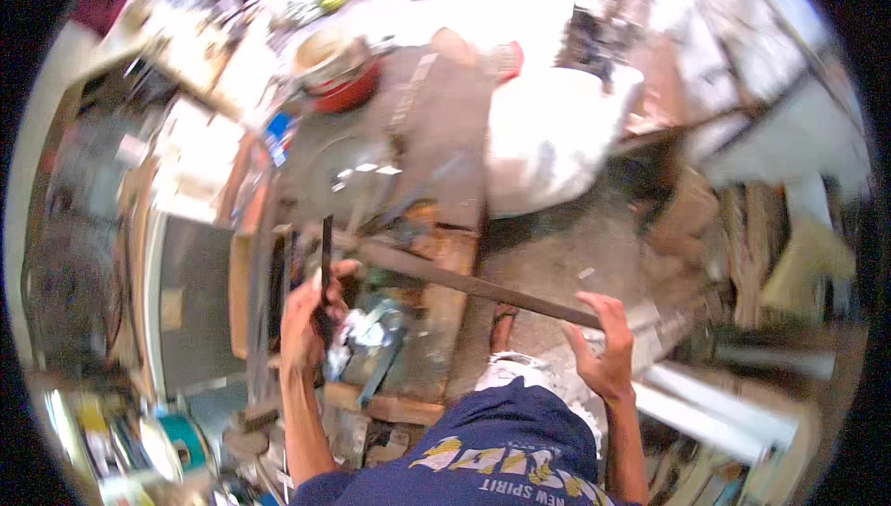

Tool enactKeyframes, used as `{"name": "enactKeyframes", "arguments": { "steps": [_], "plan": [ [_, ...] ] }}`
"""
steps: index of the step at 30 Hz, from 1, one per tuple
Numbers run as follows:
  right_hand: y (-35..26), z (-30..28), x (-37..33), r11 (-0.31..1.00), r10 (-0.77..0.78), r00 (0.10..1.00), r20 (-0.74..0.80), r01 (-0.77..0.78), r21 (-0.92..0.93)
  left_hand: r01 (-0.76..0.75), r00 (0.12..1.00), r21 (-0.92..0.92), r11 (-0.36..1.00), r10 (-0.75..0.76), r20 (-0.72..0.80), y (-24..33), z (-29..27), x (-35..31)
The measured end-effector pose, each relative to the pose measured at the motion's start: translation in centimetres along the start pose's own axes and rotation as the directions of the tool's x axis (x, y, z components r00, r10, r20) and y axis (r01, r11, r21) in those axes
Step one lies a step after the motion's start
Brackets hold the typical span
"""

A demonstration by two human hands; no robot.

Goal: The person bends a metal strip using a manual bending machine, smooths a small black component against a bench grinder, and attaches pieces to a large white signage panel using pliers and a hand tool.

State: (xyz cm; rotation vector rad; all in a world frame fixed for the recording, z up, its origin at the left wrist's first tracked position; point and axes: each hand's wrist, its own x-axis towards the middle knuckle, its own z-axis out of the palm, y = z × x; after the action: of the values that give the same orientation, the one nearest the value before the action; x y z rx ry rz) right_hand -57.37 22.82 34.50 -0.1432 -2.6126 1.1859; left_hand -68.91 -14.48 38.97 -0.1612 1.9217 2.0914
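Observation:
My right hand (605,348) pinches the right end of a long flat dark bar (483,289) between thumb and fingers. The bar runs leftward over the workbench (453,274), and its far end lies among clutter there. Closed around a thin dark strip (327,244) is my left hand (308,313), which holds it upright near the bench's left side. I cannot make out what kind of strip it is. Below the bar, next to my left hand, sits a blurred pile of shiny clear and white scraps (371,330).
A red pot-like container (345,88) stands at the bench's far end, with a round grey disc (339,167) nearer. To the right is a large white sack (548,149). Boards (752,237) lean at far right, and a grey panel (193,302) stands at left.

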Motion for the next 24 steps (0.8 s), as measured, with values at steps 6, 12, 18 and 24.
{"name": "enactKeyframes", "arguments": {
  "steps": [6,12,18,24],
  "plan": [
    [-2.1,-12.0,-9.9,0.882,0.188,0.907,-0.378,0.014,0.472,-0.045,0.512,0.332,0.942,-0.264,0.817,-2.1,25.0,-7.7],
    [5.6,-18.6,-37.0,0.78,0.472,0.626,-0.621,0.032,0.625,-0.349,0.367,0.407,0.844,-0.277,0.888,-14.7,39.4,-25.9],
    [-2.0,-22.3,-62.2,0.796,0.605,0.054,-0.794,-0.015,0.606,-0.733,-0.312,0.037,0.679,-0.385,0.869,-20.0,49.7,-45.9],
    [-10.0,-18.6,-75.6,0.747,0.573,-0.585,-0.573,0.085,0.66,-0.207,-0.951,-0.654,0.728,0.007,0.309,-26.8,55.4,-63.4]
  ]
}}
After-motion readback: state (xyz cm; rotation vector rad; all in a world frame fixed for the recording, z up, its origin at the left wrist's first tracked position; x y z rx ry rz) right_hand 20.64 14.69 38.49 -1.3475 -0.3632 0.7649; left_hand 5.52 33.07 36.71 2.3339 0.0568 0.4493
